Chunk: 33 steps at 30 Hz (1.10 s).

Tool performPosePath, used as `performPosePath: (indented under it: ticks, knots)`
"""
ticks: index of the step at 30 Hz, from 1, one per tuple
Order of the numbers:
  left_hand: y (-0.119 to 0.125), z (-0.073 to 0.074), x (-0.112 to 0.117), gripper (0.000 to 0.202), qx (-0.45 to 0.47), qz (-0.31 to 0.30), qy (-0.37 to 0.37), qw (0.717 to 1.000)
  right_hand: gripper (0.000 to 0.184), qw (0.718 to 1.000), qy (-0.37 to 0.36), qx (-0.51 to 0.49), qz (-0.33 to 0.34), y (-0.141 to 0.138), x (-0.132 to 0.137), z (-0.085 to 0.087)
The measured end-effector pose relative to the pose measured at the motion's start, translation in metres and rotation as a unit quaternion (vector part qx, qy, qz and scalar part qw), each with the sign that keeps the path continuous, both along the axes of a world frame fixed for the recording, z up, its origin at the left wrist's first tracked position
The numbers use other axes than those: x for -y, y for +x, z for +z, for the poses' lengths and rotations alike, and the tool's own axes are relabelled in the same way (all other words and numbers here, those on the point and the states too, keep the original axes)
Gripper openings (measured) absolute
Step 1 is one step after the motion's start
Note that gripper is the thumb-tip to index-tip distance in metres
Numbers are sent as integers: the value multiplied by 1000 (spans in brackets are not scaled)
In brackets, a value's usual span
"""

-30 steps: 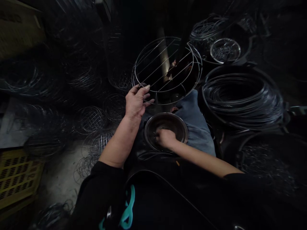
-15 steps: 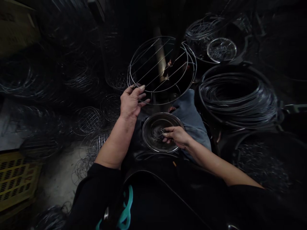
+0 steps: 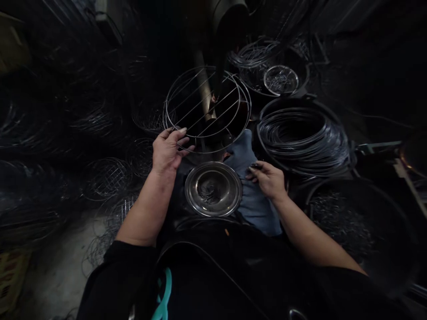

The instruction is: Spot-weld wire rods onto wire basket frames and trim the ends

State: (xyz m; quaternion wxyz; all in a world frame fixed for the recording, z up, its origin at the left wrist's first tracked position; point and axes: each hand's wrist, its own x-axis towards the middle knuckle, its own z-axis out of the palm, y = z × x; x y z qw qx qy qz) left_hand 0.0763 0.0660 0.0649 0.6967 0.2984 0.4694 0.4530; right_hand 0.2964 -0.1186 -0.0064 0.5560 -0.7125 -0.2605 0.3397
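My left hand (image 3: 169, 150) grips the near edge of a round wire rack (image 3: 207, 133), thumb on top and fingers beneath. The rack has parallel cross wires inside its rings, and it lies around a pair of metal rods (image 3: 207, 102) that meet near its middle. Over my right knee, my right hand (image 3: 267, 179) is pinched closed; a small dark piece seems to show at the fingertips, too small to name. Between my arms sits a steel bowl (image 3: 232, 205) with small bits of wire (image 3: 209, 192) at its bottom.
A large coil of wire (image 3: 300, 142) fills a tub at the right. Behind it stands a small bowl of metal pieces (image 3: 280, 80). Another tub of short pieces (image 3: 336, 222) is at lower right. Wire grids (image 3: 110, 175) are piled on the left, near a yellow crate (image 3: 13, 278).
My right hand has come up out of the steel bowl and moved right, over my knee. My left hand still holds the rack's edge. The whole view has shifted.
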Motion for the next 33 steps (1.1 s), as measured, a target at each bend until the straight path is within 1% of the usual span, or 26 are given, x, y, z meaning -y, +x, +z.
performPosePath:
  ticks: [2,4,6,11,16,20,25,28,31,33]
  knots:
    - [1,0,0,36,-8,1,-2,1000,42,998,-9,-68,-8,3,-6,-3]
    - [3,1,1,37,-12,4,-4,1000,49,994,-12,-109,-10,4,-11,-1]
    - [5,2,0,37,-9,8,-5,1000,52,992,-18,-123,-5,4,-15,2]
    - [8,2,0,36,3,13,-12,1000,50,992,-35,-123,7,4,-19,7]
    - [7,3,3,34,7,17,-19,1000,47,984,-42,-168,45,9,-17,17]
    - [3,5,4,35,6,21,-23,1000,43,987,-34,-155,14,10,-14,21]
    - [0,6,2,35,0,25,-25,999,47,988,-50,-144,-7,8,-14,16]
    - [1,6,2,35,5,18,-24,1000,47,989,-59,-138,14,9,-15,14]
    - [1,6,2,34,8,18,-22,1000,43,988,-71,-133,46,10,-16,13]
    - [0,6,3,33,13,20,-23,999,41,988,-71,-128,55,12,-16,13]
